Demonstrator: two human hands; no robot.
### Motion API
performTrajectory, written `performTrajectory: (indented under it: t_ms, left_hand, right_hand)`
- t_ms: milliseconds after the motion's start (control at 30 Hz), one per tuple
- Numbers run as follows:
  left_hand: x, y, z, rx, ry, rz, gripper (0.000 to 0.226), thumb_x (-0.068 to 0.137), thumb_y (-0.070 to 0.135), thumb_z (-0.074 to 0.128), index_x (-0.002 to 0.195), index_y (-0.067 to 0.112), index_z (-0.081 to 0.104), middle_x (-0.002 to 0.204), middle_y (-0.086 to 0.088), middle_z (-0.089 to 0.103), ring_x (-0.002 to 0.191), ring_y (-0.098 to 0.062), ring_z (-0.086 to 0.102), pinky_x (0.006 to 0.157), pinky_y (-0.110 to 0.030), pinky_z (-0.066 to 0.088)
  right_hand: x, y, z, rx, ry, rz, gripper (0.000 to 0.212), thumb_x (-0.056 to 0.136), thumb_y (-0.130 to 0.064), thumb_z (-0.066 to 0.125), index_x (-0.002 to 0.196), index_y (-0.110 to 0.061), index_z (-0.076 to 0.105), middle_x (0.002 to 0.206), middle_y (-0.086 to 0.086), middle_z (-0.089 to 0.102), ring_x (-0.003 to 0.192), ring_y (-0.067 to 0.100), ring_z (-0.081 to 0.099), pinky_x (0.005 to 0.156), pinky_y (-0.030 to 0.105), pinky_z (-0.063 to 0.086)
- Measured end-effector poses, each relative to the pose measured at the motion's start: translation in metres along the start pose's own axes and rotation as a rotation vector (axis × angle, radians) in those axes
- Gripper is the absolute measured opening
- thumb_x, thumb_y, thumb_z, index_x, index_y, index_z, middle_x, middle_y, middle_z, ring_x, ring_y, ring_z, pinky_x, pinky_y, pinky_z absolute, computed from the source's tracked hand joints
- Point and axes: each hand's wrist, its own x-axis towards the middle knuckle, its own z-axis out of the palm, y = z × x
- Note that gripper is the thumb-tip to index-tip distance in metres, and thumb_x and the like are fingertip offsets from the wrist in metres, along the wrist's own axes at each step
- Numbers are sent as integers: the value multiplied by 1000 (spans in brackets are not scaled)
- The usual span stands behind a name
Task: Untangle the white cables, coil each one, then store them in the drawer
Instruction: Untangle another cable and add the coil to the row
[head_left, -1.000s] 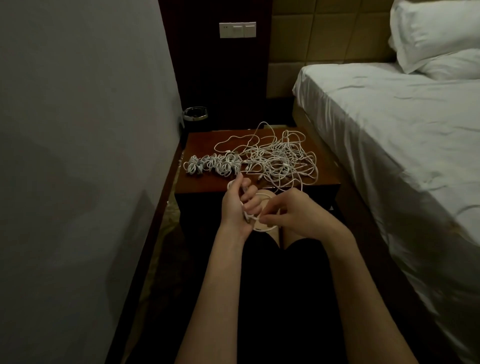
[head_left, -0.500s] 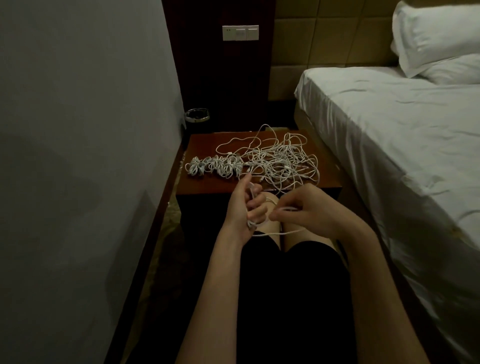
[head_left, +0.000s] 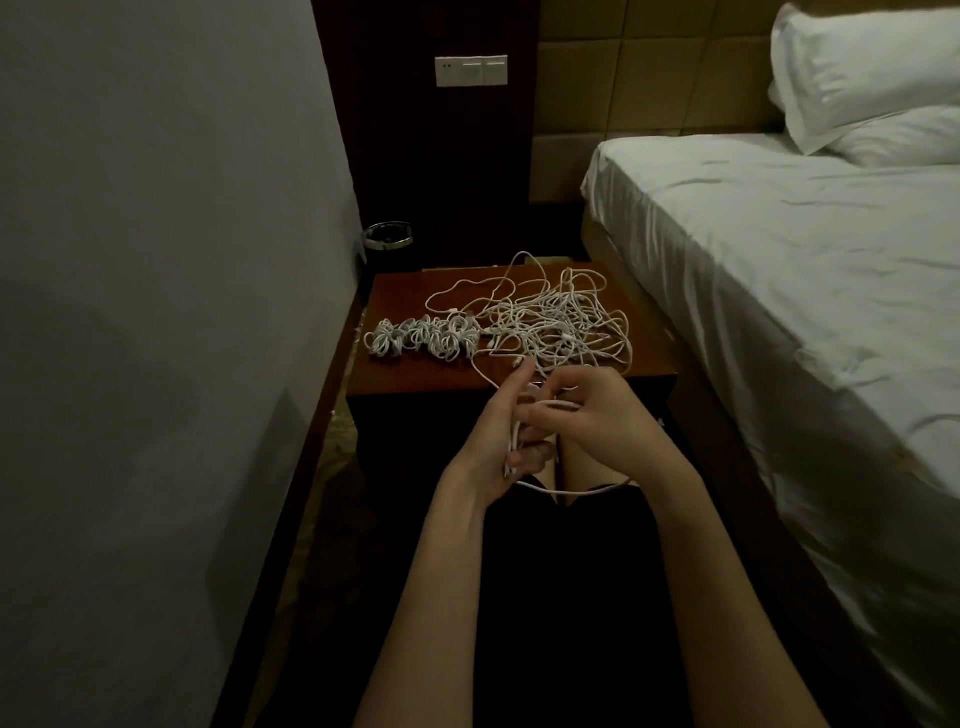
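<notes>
A tangle of white cables (head_left: 556, 322) lies on the right half of a brown bedside table (head_left: 410, 374). Several coiled cables (head_left: 423, 338) sit in a row on its left half. My left hand (head_left: 501, 431) holds loops of one white cable (head_left: 571, 491) against its palm, thumb raised. My right hand (head_left: 592, 410) pinches the same cable just beside the left fingers. A strand runs from my hands up to the tangle, and a loop hangs below them over my knees. The drawer front is dark and mostly hidden behind my hands.
A grey wall (head_left: 156, 312) runs close on the left. A bed with white sheets (head_left: 805, 291) and pillows (head_left: 872, 78) fills the right. A small dark bin (head_left: 387, 244) stands behind the table, below a switch panel (head_left: 470, 71).
My right hand has moved up and over the left hand, laying the cable across it. The hanging loop below my hands has grown longer. The view has shifted slightly.
</notes>
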Motion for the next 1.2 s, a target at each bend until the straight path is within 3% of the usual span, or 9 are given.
performTrajectory:
  t_ms: [100, 167, 367, 500, 667, 767, 867, 1067, 1200]
  left_hand:
    - [-4, 3, -2, -14, -67, 26, 50, 86, 55, 48, 54, 17, 52, 42, 6, 29, 26, -3, 20, 31, -13, 12]
    - [-6, 5, -1, 4, -97, 43, 47, 82, 55, 49, 58, 15, 53, 42, 5, 30, 26, -3, 19, 33, -14, 10]
    - [-9, 2, 6, 24, -186, -37, 65, 91, 64, 31, 61, 21, 69, 41, 5, 33, 26, -2, 23, 32, -12, 13]
    - [-13, 4, 5, -23, -272, -32, 41, 92, 46, 39, 73, 14, 57, 40, 7, 36, 24, 1, 23, 28, -10, 14]
    - [-12, 4, 4, 118, -258, -20, 46, 88, 45, 48, 49, 20, 48, 38, 7, 27, 24, -1, 18, 33, -16, 4]
    - [-10, 4, -2, 92, -295, 24, 42, 95, 39, 48, 56, 22, 51, 41, 9, 26, 25, 0, 18, 29, -13, 9]
    - [-7, 2, -1, 83, -260, 71, 40, 95, 41, 41, 64, 18, 51, 41, 6, 27, 25, -2, 21, 29, -12, 15]
    - [-4, 1, 0, 145, -239, 103, 43, 101, 40, 35, 133, 14, 47, 46, 2, 35, 30, -5, 27, 32, -14, 25]
    - [-4, -1, 0, 112, -201, 114, 37, 104, 41, 28, 121, 16, 50, 43, 1, 35, 29, -6, 25, 32, -14, 25]
  right_hand:
    - [-5, -6, -14, 101, -88, -34, 12, 89, -20, 66, 89, -9, 71, 72, 3, 71, 59, 0, 62, 58, 15, 45]
    - [-7, -7, -16, 99, -82, -84, 10, 89, -15, 64, 91, -8, 72, 67, -2, 68, 55, -2, 58, 54, 10, 42]
    - [1, -3, 6, 71, 199, -83, 7, 84, -12, 71, 81, -18, 74, 72, 3, 71, 67, 8, 68, 60, 16, 51]
    - [2, 1, 5, 207, 187, -8, 6, 82, -11, 71, 81, -15, 74, 77, 7, 72, 75, 17, 71, 70, 30, 57]
    - [-1, 5, -2, 489, 42, 73, 11, 86, -19, 66, 86, -13, 75, 76, 18, 61, 67, 22, 57, 66, 31, 45]
    - [-2, 12, -14, 598, 22, 76, 17, 85, -24, 62, 84, -18, 78, 66, 4, 57, 52, 11, 41, 55, 22, 34]
    - [-2, 10, -15, 484, 95, 62, 12, 88, -13, 65, 87, -17, 76, 72, 1, 66, 55, 7, 50, 50, 15, 38]
    - [1, 5, -3, 328, 394, -32, 8, 83, -10, 72, 86, -17, 74, 81, -1, 74, 74, 5, 69, 57, 12, 47]
    - [5, 7, 6, 287, 386, -21, 6, 84, -13, 72, 88, -16, 76, 80, -3, 73, 74, 6, 69, 59, 12, 48]
